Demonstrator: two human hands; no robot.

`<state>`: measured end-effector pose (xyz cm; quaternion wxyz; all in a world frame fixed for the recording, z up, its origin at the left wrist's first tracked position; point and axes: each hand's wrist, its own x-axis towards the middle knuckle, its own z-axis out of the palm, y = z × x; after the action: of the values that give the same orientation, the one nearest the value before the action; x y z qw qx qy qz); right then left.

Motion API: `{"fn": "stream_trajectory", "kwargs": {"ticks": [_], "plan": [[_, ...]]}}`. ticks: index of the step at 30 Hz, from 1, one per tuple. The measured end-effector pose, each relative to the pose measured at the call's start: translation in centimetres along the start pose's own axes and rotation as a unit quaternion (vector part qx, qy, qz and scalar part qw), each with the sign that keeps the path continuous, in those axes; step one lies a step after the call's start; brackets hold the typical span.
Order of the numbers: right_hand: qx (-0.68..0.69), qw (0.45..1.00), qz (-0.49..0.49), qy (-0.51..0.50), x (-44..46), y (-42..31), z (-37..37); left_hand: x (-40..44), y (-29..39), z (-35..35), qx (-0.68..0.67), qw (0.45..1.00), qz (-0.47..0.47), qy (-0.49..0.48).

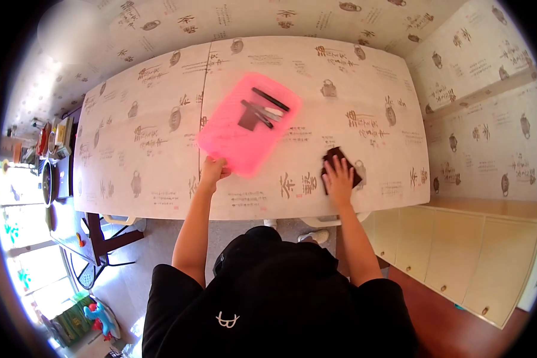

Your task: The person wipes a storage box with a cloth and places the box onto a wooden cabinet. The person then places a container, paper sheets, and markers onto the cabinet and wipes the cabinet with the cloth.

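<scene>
My left hand point(213, 172) is closed on the near corner of a bright pink, shallow tray point(227, 140), which looks slightly blurred and tilted. On the tray lie a black pen-like stick point(271, 99), several dark and white pen-like items point(262, 113) and a small dark flat square point(247, 120). To the right, my right hand point(339, 181) lies flat with its fingers spread on a dark brown folded cloth point(334, 156) or similar flat piece. That dark piece rests on the table, partly hidden under the palm.
A large table point(155, 173) has a pale cover printed with teapots and characters. Cream cabinets point(453, 250) stand to the right. At the left are a dark stand point(110, 241), crowded shelves and a blue toy point(101, 319) on the floor.
</scene>
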<state>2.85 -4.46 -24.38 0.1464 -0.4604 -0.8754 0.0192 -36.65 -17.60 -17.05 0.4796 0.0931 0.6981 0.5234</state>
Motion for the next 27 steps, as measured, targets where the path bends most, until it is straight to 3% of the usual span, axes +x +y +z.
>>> {"fn": "stream_trajectory", "kwargs": {"ticks": [6, 7, 9, 10, 11, 12, 13, 14, 15, 17, 19, 23, 27], "plan": [[0.070, 0.972, 0.220, 0.032, -0.2, 4.4, -1.0, -2.0, -0.8, 2.6, 0.148, 0.982, -0.010, -0.117], [0.055, 0.964, 0.205, 0.159, 0.2, 4.1, -1.1, -2.1, -0.9, 3.2, 0.175, 0.975, 0.021, -0.133], [0.114, 0.956, 0.134, 0.233, 2.6, -0.4, -7.1, -1.8, -1.5, 4.2, 0.204, 0.965, 0.050, -0.158], [0.153, 0.958, 0.100, 0.222, 2.7, -1.1, -6.6, -1.2, -1.9, 4.5, 0.311, 0.938, 0.074, -0.131], [0.164, 0.974, 0.116, 0.104, 3.1, -3.2, -7.5, -0.9, -2.2, 4.8, 0.414, 0.899, 0.098, -0.103], [0.146, 0.979, 0.120, 0.071, 3.1, -5.0, -7.7, -1.9, -1.6, 6.0, 0.419, 0.896, 0.099, -0.110], [0.129, 0.983, 0.123, 0.038, 3.1, -6.3, -7.6, -4.1, -0.3, 8.4, 0.542, 0.795, 0.267, 0.046], [0.129, 0.982, 0.129, 0.039, 2.9, -6.7, -6.6, -5.7, 0.1, 10.3, 0.621, 0.634, 0.415, 0.200], [0.072, 0.985, 0.158, 0.023, 2.8, -6.8, -5.3, -5.9, -0.2, 11.5, 0.622, 0.633, 0.417, 0.196], [0.015, 0.982, 0.187, 0.005, 3.5, -7.3, -4.3, -5.3, -0.4, 14.0, 0.552, 0.680, 0.481, -0.048], [0.042, 0.961, 0.243, -0.127, 5.1, -8.5, -5.7, -3.8, -1.3, 16.9, 0.522, 0.702, 0.477, -0.079], [0.010, 0.945, 0.285, -0.161, 5.2, -8.2, -4.4, -0.4, -4.4, 20.4, 0.562, 0.726, 0.391, -0.066], [0.114, 0.940, 0.276, -0.163, 4.4, -7.2, -2.9, -1.2, -5.6, 21.2, 0.544, 0.766, 0.335, -0.073]]}}
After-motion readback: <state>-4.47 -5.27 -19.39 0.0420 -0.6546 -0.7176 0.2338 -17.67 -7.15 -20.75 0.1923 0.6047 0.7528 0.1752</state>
